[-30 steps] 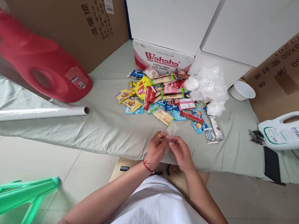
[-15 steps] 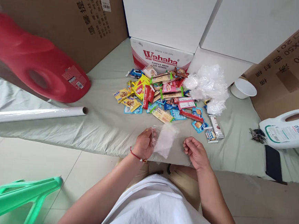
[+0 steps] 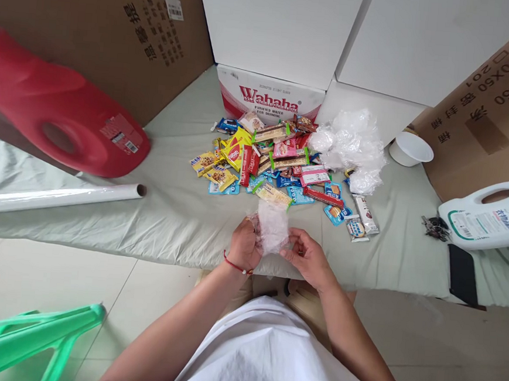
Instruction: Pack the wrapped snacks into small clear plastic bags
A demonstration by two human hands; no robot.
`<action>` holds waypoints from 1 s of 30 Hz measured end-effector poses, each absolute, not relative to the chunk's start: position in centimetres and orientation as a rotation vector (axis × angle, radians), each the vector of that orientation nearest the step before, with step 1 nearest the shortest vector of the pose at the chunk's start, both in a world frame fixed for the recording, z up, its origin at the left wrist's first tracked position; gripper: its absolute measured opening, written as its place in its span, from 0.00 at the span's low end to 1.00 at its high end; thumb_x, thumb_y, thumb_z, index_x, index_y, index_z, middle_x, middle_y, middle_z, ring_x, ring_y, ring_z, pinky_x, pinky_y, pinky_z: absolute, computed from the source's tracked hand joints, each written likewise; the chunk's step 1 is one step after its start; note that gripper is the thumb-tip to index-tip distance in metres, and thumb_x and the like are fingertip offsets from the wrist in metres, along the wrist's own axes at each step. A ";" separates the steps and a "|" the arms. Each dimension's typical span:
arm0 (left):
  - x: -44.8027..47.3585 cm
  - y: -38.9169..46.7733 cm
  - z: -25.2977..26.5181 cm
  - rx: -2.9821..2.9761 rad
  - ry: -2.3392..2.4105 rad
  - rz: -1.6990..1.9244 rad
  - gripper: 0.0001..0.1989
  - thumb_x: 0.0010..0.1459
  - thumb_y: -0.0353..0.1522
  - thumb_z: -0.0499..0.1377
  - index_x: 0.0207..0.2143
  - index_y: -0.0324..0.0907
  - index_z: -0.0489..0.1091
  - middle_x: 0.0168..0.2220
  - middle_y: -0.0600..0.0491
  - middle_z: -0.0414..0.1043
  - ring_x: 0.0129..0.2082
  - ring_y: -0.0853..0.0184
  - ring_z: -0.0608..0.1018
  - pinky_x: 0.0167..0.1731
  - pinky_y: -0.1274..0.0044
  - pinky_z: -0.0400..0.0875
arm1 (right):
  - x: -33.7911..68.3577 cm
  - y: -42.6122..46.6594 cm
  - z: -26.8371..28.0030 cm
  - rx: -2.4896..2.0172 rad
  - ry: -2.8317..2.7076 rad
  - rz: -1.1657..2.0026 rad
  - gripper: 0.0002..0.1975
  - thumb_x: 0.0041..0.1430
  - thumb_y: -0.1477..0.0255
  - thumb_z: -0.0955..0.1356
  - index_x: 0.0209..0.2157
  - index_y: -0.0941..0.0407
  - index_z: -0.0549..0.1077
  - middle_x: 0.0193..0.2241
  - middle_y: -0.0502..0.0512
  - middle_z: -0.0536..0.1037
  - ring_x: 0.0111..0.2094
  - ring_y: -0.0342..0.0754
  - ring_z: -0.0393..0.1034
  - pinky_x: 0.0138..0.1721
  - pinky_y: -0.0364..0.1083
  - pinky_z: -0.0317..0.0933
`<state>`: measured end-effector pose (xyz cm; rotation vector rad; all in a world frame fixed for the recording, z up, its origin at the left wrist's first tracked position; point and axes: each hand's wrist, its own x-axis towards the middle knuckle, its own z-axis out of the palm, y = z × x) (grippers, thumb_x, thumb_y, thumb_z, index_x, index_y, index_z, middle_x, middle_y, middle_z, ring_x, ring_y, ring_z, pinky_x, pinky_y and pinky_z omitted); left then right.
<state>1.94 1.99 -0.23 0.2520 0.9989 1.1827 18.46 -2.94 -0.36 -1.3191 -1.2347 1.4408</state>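
Clear bag held up over the near edge of the table, in front of the snacks. One side of it is gripped in the left hand, fingers curled in; exact finger placement can't be told. The right hand is held half spread at the bag's other edge, thumb and fingers apart; whether film is touched can't be told.

Step judged as bag being handled between both hands. Thin film is likely to crease and cling, so a light grip is advised on the left, with only a narrow strip bunched. The free edge is best taken by right fingertips, layers rubbed apart, not yanked. Some clearance from the pale bar just beyond should be left, so that nothing is knocked
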 end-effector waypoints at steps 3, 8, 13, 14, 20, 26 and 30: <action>1.6 2.3 -0.8 0.175 0.903 1.153 0.07 0.50 0.34 0.65 0.31 0.43 0.71 0.24 0.58 0.70 0.20 0.72 0.70 0.19 0.80 0.62 | 18.5 -2.5 -1.0 -1.361 -1.036 1.531 0.19 0.52 0.53 0.76 0.35 0.54 0.78 0.25 0.47 0.72 0.23 0.40 0.56 0.22 0.41 0.50; 1.0 2.3 -1.5 0.103 0.906 1.193 0.15 0.50 0.34 0.68 0.25 0.43 0.61 0.18 0.65 0.53 0.14 0.79 0.56 0.15 0.84 0.52 | 19.5 -2.2 -0.7 -1.491 -0.892 1.231 0.23 0.45 0.51 0.78 0.32 0.55 0.76 0.25 0.47 0.70 0.23 0.40 0.54 0.21 0.41 0.47; 1.8 1.2 -1.5 0.274 0.939 1.307 0.16 0.54 0.39 0.68 0.28 0.43 0.64 0.21 0.63 0.54 0.18 0.77 0.58 0.18 0.84 0.54 | 18.0 -2.3 0.4 -1.457 -1.012 1.400 0.24 0.54 0.47 0.74 0.33 0.55 0.77 0.25 0.49 0.71 0.23 0.41 0.55 0.22 0.42 0.48; 2.0 1.0 -1.5 0.310 0.948 1.327 0.15 0.54 0.39 0.68 0.29 0.43 0.66 0.21 0.63 0.56 0.18 0.77 0.59 0.18 0.83 0.55 | 17.4 -2.2 0.4 -1.447 -1.036 1.390 0.23 0.51 0.48 0.75 0.33 0.55 0.77 0.26 0.49 0.72 0.24 0.41 0.57 0.23 0.42 0.51; 1.0 1.5 -1.8 0.275 0.993 1.462 0.11 0.55 0.36 0.65 0.32 0.44 0.65 0.26 0.60 0.68 0.25 0.74 0.71 0.27 0.81 0.65 | 16.6 -1.3 -0.1 -1.387 -0.927 1.163 0.20 0.49 0.53 0.77 0.32 0.53 0.73 0.26 0.47 0.70 0.24 0.41 0.55 0.23 0.42 0.51; -1.3 1.3 -1.3 0.265 0.977 1.356 0.14 0.42 0.28 0.65 0.33 0.43 0.68 0.34 0.55 0.76 0.38 0.67 0.81 0.37 0.78 0.72 | 19.0 -2.2 -0.5 -1.420 -1.083 1.056 0.15 0.58 0.56 0.74 0.34 0.52 0.73 0.26 0.47 0.70 0.24 0.43 0.57 0.24 0.43 0.54; -2.0 1.9 0.1 0.301 0.986 1.103 0.19 0.49 0.42 0.66 0.39 0.44 0.68 0.43 0.48 0.77 0.42 0.58 0.83 0.36 0.71 0.75 | 20.6 -2.7 -0.4 -1.405 -1.312 1.014 0.11 0.60 0.61 0.73 0.33 0.52 0.73 0.31 0.51 0.76 0.29 0.46 0.67 0.34 0.46 0.64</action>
